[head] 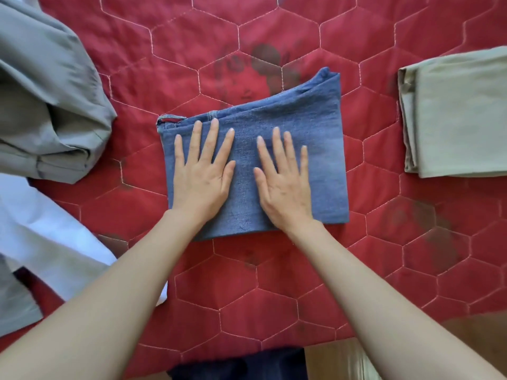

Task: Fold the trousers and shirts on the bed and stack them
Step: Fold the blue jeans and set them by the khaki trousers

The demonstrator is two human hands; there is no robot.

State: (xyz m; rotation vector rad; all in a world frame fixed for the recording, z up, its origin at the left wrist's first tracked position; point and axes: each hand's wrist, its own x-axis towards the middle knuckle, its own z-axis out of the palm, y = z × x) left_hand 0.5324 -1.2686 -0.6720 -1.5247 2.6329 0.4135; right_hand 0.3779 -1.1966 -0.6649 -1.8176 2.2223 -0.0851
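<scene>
Head view looks straight down on a bed (274, 283) covered by a red quilt stitched in hexagons. At its middle lies a pair of blue jeans (315, 138), folded into a compact, roughly rectangular bundle with the waistband and a belt loop showing at its far left corner. Both hands lie flat on the denim — the left hand (201, 174) on the left half, the right hand (284, 182) beside it on the right, thumbs pointing toward each other but apart. Fingers of each are straight and spread, palms down, pressing the fabric and gripping nothing. To the right, well apart from the jeans, sit folded beige trousers (455, 116), partly cut off by the frame edge. At far left a rumpled grey garment (46, 100) is heaped, and nearer, along the left edge, lies a white garment (52, 237) — unfolded.
</scene>
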